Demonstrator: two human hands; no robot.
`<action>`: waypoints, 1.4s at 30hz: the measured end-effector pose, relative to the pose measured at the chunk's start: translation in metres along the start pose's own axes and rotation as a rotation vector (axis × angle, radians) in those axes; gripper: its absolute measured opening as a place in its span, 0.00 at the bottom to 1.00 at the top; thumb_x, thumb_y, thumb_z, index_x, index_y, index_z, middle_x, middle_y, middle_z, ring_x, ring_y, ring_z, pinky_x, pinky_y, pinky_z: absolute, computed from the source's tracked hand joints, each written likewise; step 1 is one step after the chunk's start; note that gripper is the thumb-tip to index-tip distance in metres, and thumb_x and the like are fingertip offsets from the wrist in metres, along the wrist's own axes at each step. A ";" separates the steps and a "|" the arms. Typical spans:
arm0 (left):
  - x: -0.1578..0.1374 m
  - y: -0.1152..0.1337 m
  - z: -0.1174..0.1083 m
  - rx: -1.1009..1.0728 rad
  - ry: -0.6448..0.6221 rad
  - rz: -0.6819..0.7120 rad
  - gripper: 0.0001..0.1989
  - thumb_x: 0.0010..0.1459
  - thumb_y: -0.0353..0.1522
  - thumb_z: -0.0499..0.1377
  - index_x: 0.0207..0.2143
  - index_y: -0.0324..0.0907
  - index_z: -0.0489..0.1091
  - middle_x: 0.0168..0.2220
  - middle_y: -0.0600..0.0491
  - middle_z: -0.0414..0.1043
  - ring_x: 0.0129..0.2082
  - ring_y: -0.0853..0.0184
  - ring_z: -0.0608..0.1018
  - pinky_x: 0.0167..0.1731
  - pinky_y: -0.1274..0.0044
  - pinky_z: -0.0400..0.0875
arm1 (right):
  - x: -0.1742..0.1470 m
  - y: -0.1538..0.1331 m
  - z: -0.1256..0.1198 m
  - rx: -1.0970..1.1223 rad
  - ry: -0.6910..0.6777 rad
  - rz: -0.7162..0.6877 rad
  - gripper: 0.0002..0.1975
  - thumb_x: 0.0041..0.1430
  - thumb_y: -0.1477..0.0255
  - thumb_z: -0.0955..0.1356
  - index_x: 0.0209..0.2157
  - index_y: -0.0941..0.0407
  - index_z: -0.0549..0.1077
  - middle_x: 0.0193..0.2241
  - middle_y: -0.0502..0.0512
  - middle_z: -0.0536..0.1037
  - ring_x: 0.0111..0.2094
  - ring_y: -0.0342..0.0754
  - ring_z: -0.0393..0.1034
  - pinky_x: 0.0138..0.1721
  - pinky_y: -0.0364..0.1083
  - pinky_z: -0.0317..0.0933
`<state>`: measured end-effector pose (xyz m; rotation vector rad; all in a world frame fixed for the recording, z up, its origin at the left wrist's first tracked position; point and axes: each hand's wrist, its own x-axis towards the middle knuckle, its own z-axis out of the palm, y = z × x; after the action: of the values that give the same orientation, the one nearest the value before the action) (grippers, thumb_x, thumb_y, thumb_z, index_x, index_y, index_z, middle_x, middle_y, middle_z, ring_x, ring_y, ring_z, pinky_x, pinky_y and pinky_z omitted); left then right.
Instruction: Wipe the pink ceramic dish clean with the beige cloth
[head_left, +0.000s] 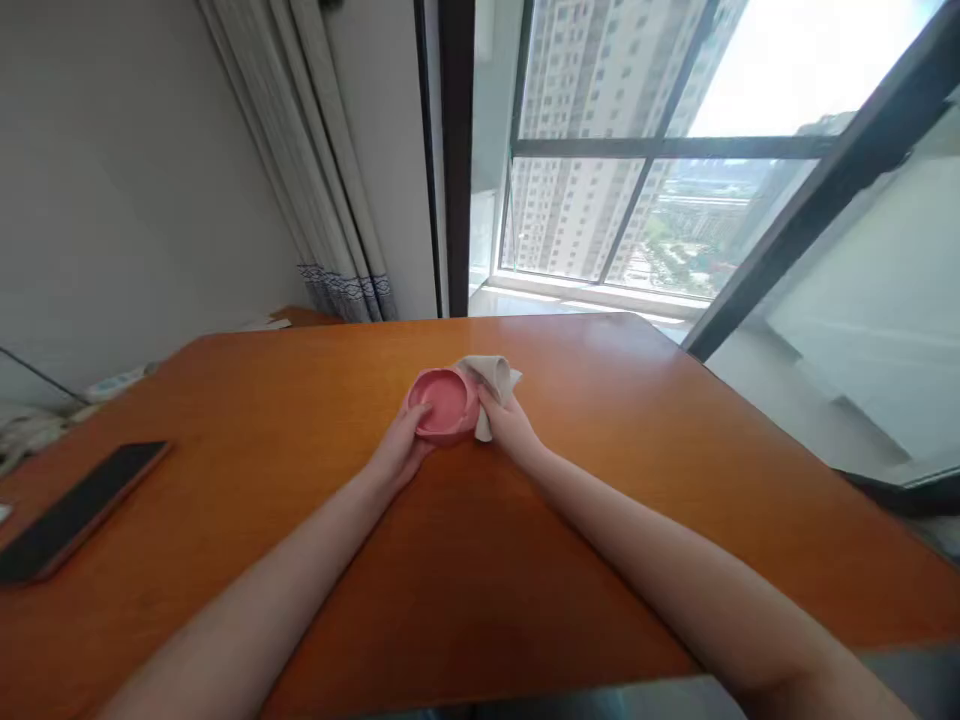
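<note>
My left hand [403,442] grips a small pink bowl [444,398] by its left side, thumb over the rim and fingers beneath. The bowl is tilted so its round hollow faces me. In my right hand [507,420] is a pale cloth [491,372], bunched up and pressed against the bowl's right side. Part of the cloth hangs down below the fingers. Both hands are held out over the middle of the wooden table [300,400]. The fingers under the bowl are mostly hidden.
A dark phone-like slab [82,508] lies at the table's left. Some papers [262,324] and cluttered items [34,440] sit along the left side. Beyond the far edge are a grey curtain [300,150], a dark door frame [456,160] and large windows [652,150].
</note>
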<state>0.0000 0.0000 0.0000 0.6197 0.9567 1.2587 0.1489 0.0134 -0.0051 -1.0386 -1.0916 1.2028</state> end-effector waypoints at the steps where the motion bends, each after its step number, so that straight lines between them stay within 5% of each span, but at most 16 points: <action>1: 0.000 0.001 -0.001 -0.030 0.033 -0.006 0.12 0.50 0.28 0.59 0.40 0.40 0.70 0.34 0.52 0.74 0.29 0.70 0.75 0.28 0.78 0.74 | 0.000 0.000 0.000 -0.005 -0.023 -0.016 0.26 0.53 0.57 0.67 0.52 0.55 0.68 0.52 0.56 0.72 0.55 0.56 0.64 0.56 0.54 0.57; 8: 0.004 0.000 -0.005 -0.271 0.097 0.105 0.10 0.56 0.31 0.56 0.41 0.40 0.70 0.39 0.50 0.75 0.35 0.67 0.76 0.34 0.76 0.75 | -0.005 0.007 0.012 -0.052 -0.118 -0.004 0.28 0.53 0.58 0.67 0.54 0.55 0.67 0.51 0.55 0.72 0.54 0.56 0.64 0.55 0.52 0.58; 13: 0.003 0.002 -0.002 -0.209 -0.041 0.074 0.13 0.54 0.29 0.57 0.43 0.39 0.71 0.42 0.49 0.75 0.37 0.67 0.76 0.36 0.77 0.74 | -0.002 0.011 0.009 -0.067 -0.031 -0.058 0.27 0.55 0.58 0.65 0.54 0.56 0.67 0.53 0.55 0.71 0.56 0.55 0.62 0.58 0.51 0.54; 19: 0.001 -0.002 0.000 -0.153 -0.047 0.032 0.12 0.51 0.26 0.58 0.40 0.38 0.71 0.38 0.50 0.75 0.34 0.70 0.75 0.33 0.79 0.73 | 0.013 0.010 -0.007 -0.098 0.014 -0.143 0.25 0.54 0.57 0.65 0.49 0.56 0.70 0.51 0.56 0.72 0.55 0.55 0.63 0.58 0.53 0.52; 25: 0.004 -0.002 -0.003 -0.244 0.057 0.105 0.12 0.54 0.32 0.57 0.42 0.41 0.69 0.42 0.50 0.73 0.38 0.67 0.75 0.37 0.75 0.73 | 0.005 0.012 0.001 -0.053 -0.085 0.014 0.25 0.54 0.58 0.66 0.51 0.54 0.69 0.51 0.55 0.73 0.55 0.55 0.64 0.57 0.52 0.56; 29: 0.008 -0.001 -0.003 -0.242 0.041 0.153 0.17 0.53 0.32 0.58 0.46 0.43 0.67 0.44 0.49 0.72 0.41 0.64 0.75 0.40 0.72 0.72 | -0.001 0.010 0.006 -0.090 -0.153 0.003 0.27 0.54 0.58 0.67 0.54 0.54 0.67 0.53 0.54 0.71 0.56 0.54 0.63 0.57 0.52 0.56; 34: 0.011 -0.007 -0.006 -0.126 0.045 0.177 0.16 0.48 0.27 0.60 0.41 0.41 0.69 0.37 0.54 0.71 0.33 0.72 0.73 0.33 0.81 0.69 | 0.001 0.008 0.000 -0.100 -0.069 -0.041 0.27 0.56 0.56 0.64 0.54 0.55 0.66 0.55 0.55 0.69 0.58 0.54 0.60 0.60 0.52 0.52; 42: 0.012 -0.007 -0.007 -0.236 0.214 0.390 0.12 0.51 0.34 0.61 0.39 0.43 0.68 0.39 0.56 0.70 0.38 0.72 0.72 0.40 0.80 0.67 | -0.005 0.009 0.010 -0.151 -0.169 -0.020 0.26 0.56 0.59 0.65 0.54 0.55 0.66 0.54 0.55 0.70 0.57 0.54 0.61 0.59 0.51 0.53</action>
<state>-0.0023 0.0092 -0.0123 0.5054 0.8670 1.7861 0.1377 0.0099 -0.0124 -1.0519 -1.3387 1.2230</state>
